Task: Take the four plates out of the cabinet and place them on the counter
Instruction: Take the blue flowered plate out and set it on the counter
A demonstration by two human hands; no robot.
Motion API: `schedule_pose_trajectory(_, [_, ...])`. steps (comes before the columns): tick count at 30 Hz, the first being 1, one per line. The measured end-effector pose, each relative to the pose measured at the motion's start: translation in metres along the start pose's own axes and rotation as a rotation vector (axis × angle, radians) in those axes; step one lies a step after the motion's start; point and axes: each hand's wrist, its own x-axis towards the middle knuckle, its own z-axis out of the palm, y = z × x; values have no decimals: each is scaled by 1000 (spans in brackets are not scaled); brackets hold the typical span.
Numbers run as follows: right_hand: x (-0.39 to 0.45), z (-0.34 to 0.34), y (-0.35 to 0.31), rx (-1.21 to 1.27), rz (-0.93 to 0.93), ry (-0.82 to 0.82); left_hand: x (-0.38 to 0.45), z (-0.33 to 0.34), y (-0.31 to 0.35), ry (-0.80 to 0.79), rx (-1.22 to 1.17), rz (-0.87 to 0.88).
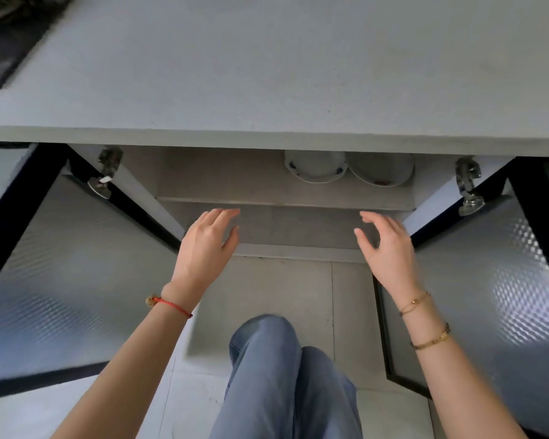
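Below the grey counter the cabinet stands with both doors swung wide. On its upper shelf, at the back right, two white plates show partly under the counter edge: one with small blue marks and a plain one to its right. Any further plates are hidden. My left hand and my right hand hover in front of the lower shelf, fingers spread, holding nothing, well short of the plates.
The left door and right door, both of patterned glass in black frames, flank my arms. A black hob lies on the counter's far left. My knees in blue jeans are below, over a tiled floor.
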Motion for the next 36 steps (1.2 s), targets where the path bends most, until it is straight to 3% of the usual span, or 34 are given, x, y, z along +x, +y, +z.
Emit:
schedule_pose_trajectory(8, [74, 105, 68, 0, -67, 164, 58, 126, -52, 94, 15, 33])
schedule_pose_trajectory(14, [113, 156, 105, -32, -72, 238, 111, 180, -70, 128, -26, 62])
schedule_pose_trajectory(18, [138, 174, 117, -45, -13, 282, 152, 205, -65, 163, -47, 21])
schedule_pose_trajectory(26, [175, 198, 120, -28, 90, 340, 208, 258, -61, 76, -33, -81])
schedule_pose_trajectory(36, [187, 209, 120, 71, 170, 361, 232, 279, -63, 0, -127, -60])
